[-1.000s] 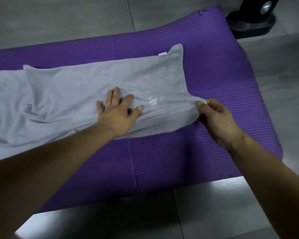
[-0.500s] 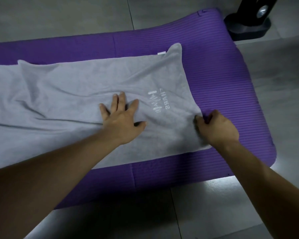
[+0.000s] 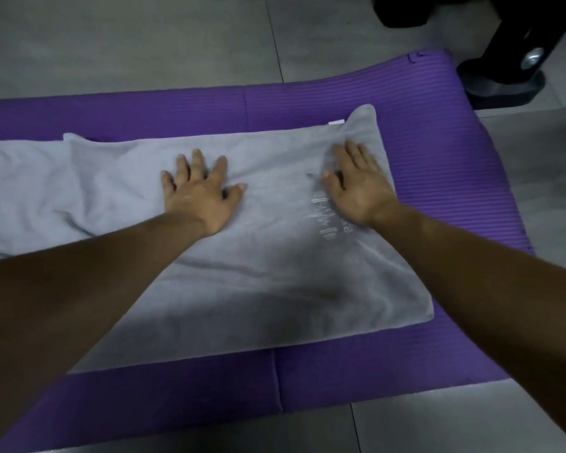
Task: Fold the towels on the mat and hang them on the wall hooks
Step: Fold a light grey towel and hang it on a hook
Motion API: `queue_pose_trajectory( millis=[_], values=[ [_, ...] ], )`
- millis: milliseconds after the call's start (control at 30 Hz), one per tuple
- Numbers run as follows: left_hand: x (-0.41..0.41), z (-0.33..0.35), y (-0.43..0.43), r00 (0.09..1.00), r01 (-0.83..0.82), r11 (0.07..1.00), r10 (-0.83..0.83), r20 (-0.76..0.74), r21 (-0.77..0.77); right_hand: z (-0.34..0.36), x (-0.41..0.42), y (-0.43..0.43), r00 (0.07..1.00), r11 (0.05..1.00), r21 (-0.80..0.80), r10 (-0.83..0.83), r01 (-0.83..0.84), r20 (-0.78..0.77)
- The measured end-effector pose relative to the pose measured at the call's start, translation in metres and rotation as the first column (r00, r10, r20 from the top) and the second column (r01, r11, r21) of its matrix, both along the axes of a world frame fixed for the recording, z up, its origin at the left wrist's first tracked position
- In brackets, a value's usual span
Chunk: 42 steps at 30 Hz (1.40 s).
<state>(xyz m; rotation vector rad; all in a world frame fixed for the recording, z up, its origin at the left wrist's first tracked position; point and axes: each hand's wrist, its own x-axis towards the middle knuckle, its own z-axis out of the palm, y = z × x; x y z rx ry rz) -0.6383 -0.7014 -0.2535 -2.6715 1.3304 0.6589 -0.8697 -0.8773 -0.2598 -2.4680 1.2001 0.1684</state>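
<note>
A grey towel (image 3: 268, 289) lies spread along the purple mat (image 3: 438, 132), running off the left edge of the view. It shows white lettering near its right end and a small white tag at its far right corner. A folded layer's edge sits at the far left. My left hand (image 3: 200, 194) presses flat on the towel's middle with fingers spread. My right hand (image 3: 356, 181) lies flat on the towel near its right end, fingers straight. Neither hand grips the cloth.
The mat lies on a grey tiled floor (image 3: 144, 37). A black stand base (image 3: 504, 83) sits on the floor just beyond the mat's far right corner. No wall hooks are in view.
My right hand let go of the towel's near right corner and moved up to lie flat on its right end. The towel now lies flatter. My left hand stayed pressed on the middle.
</note>
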Motion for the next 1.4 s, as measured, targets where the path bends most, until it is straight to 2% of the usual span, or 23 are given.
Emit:
queue_pose_trajectory(
  millis=[167,233,300,367,467,633,733,767,833,933,1000,1067,1133,1233,1300,1400],
  values=[
    [-0.002,-0.001,-0.021,0.999,0.025,1.0,-0.026,-0.031,-0.012,0.006,-0.021,-0.013,0.991,0.996,-0.071,-0.07,0.063,-0.114],
    [0.0,-0.001,-0.029,0.999,0.028,1.0,-0.028,-0.035,-0.003,0.011,-0.014,-0.012,0.988,0.983,-0.122,-0.144,0.136,-0.057],
    [0.003,-0.002,-0.031,0.999,0.037,0.999,-0.037,-0.021,-0.018,0.017,0.002,-0.013,0.989,0.975,-0.164,-0.142,0.147,0.04],
    [0.008,-0.003,-0.032,0.999,0.028,0.999,-0.029,-0.023,-0.041,0.02,0.022,-0.018,0.998,0.991,-0.131,-0.03,0.036,0.054],
    [0.013,-0.006,-0.036,0.999,0.004,0.999,-0.005,-0.047,-0.04,0.011,0.047,-0.024,0.997,0.999,0.0,0.04,-0.04,-0.06],
    [0.024,0.0,-0.034,0.995,0.004,0.998,-0.01,-0.1,-0.062,0.004,0.064,-0.026,0.993,0.999,-0.012,-0.033,0.031,-0.117],
    [0.045,0.012,-0.012,0.98,0.006,0.977,-0.048,-0.195,-0.215,0.017,0.075,-0.025,0.966,0.98,-0.002,-0.199,0.201,-0.168],
    [0.056,0.018,-0.001,0.974,0.006,0.962,-0.068,-0.217,-0.274,0.021,0.078,-0.017,0.963,0.983,-0.038,-0.186,0.182,-0.193],
    [0.081,0.034,0.025,0.972,0.01,0.952,-0.081,-0.221,-0.306,0.027,0.087,0.013,0.985,0.992,-0.126,-0.023,0.001,-0.172],
    [0.122,0.059,0.074,0.971,-0.053,0.986,0.014,-0.239,-0.158,0.036,0.113,0.089,0.942,0.939,-0.07,0.332,-0.336,-0.055],
    [0.144,0.074,0.115,0.978,-0.043,0.999,0.036,-0.208,-0.028,0.034,0.135,0.134,0.867,0.869,0.0,0.495,-0.496,-0.065],
    [0.157,0.085,0.163,0.981,-0.048,0.997,0.06,-0.186,0.066,0.03,0.157,0.164,0.801,0.809,0.038,0.587,-0.587,-0.116],
    [0.163,0.092,0.215,0.975,-0.104,0.987,0.125,-0.182,0.122,0.027,0.173,0.18,0.775,0.796,0.088,0.603,-0.598,-0.187],
    [0.169,0.089,0.29,0.93,-0.291,0.948,0.312,-0.195,0.126,0.028,0.193,0.199,0.825,0.874,0.097,0.482,-0.476,-0.296],
    [0.175,0.081,0.335,0.871,-0.451,0.889,0.459,-0.175,0.085,0.036,0.211,0.217,0.848,0.914,0.087,0.4,-0.395,-0.347],
    [0.192,0.066,0.387,0.809,-0.574,0.818,0.572,-0.135,0.026,0.048,0.245,0.259,0.825,0.861,0.076,0.504,-0.502,-0.255]
  ],
)
